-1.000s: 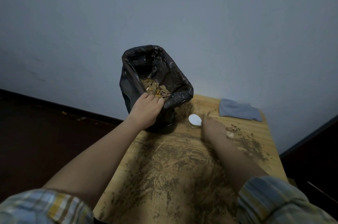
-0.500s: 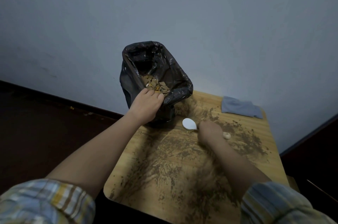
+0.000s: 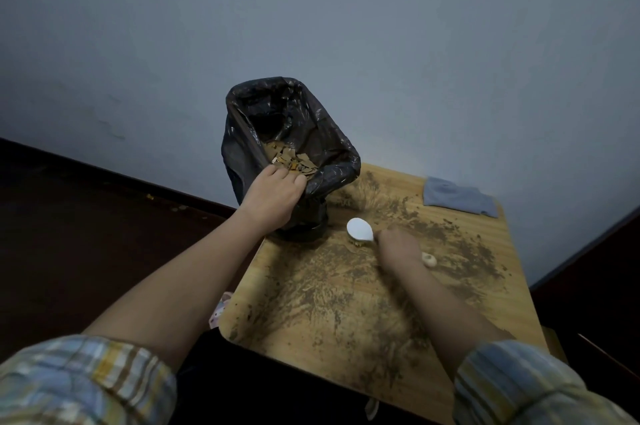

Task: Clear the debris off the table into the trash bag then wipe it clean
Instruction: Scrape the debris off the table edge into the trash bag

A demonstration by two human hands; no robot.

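While the left hand grips one trash bag, the right hand holds one brush.

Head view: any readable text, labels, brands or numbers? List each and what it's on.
None readable.
Trash bag: plain black, no print visible.
Brush held by the right hand: white back, no marking visible.
Grey cloth: no label visible.
Scraps in the bag by the left hand: too small to tell.

left hand curled, right hand seemingly gripping
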